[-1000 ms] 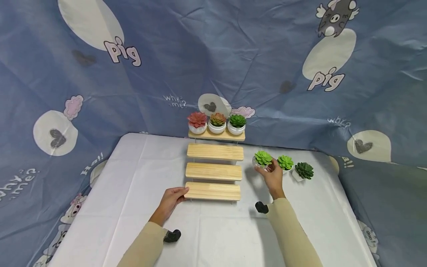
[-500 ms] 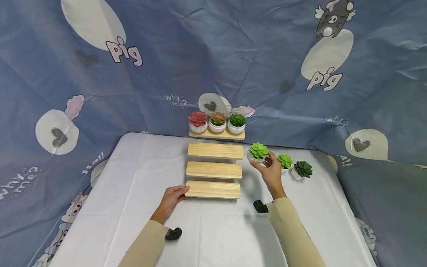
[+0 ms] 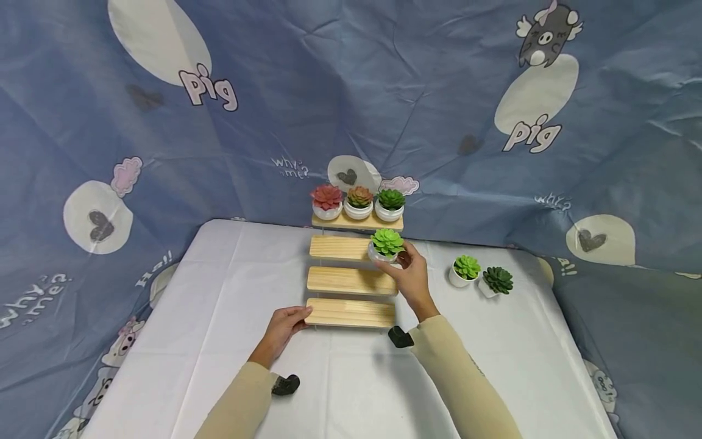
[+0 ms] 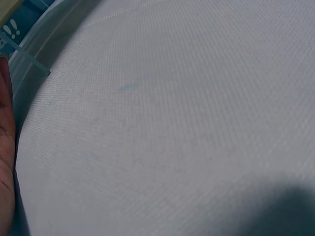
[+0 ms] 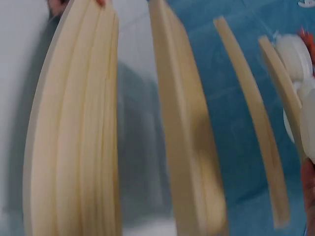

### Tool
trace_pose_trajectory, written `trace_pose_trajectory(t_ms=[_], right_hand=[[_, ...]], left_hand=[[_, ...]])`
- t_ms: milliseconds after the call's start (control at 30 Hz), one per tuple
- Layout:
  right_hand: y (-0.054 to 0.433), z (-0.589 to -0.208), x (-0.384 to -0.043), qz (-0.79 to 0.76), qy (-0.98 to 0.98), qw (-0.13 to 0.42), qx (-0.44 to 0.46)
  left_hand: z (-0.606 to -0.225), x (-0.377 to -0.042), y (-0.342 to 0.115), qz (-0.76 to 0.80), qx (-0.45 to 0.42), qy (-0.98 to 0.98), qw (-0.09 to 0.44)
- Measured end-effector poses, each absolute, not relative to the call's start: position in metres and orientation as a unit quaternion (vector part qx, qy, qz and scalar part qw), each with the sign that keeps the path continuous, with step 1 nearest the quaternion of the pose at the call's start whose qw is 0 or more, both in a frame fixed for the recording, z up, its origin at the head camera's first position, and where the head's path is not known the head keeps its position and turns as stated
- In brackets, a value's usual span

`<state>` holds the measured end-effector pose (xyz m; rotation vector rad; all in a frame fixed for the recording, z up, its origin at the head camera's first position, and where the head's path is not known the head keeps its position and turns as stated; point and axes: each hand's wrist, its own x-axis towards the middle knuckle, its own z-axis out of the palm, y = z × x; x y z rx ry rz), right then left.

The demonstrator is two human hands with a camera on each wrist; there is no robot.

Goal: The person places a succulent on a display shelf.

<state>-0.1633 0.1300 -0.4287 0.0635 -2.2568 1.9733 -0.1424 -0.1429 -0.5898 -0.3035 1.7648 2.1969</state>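
My right hand (image 3: 412, 277) grips a white pot with a bright green succulent (image 3: 387, 242), held over the right end of the second wooden shelf from the top (image 3: 339, 247). In the right wrist view only a bit of that hand (image 5: 309, 189) shows at the right edge, against the white pot. My left hand (image 3: 283, 329) pinches the left end of the lowest shelf (image 3: 351, 313), thumb on top. Three potted succulents, red (image 3: 326, 198), orange-brown (image 3: 359, 197) and dark green (image 3: 391, 199), stand in a row on the top shelf (image 3: 356, 223).
To the right of the tiered stand, a light green succulent in a white pot (image 3: 465, 269) and a dark green one (image 3: 498, 280) stand on the white tablecloth (image 3: 247, 268). Blue printed fabric (image 3: 274, 73) hangs behind and beside the table.
My right hand has carried the bright green succulent leftward, from beside the stand to over the second shelf. The left hand keeps its hold on the lowest shelf.
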Motion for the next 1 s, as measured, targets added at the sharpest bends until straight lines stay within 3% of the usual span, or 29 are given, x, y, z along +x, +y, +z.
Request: trace_pose_trajectory(t_ms=[167,400,667,1000], right_hand=[[0.108,-0.425,-0.171,0.661,-0.747,0.058,0.026],[0.087,-0.45,-0.196,0.684,-0.728,0.033,0.036],[0.065,-0.457,-0.206,0.657,-0.75,0.053,0.058],[0.045,-0.462,-0.212,0.626,-0.776,0.039,0.058]], left_hand=[[-0.59,-0.141,-0.142,0.765,-0.112,0.617,0.148],[-0.59,-0.142,-0.142,0.759,-0.116,0.623,0.147],[-0.588,-0.143,-0.142,0.761,-0.115,0.62,0.15],[-0.59,-0.14,-0.143,0.765,-0.119,0.615,0.152]])
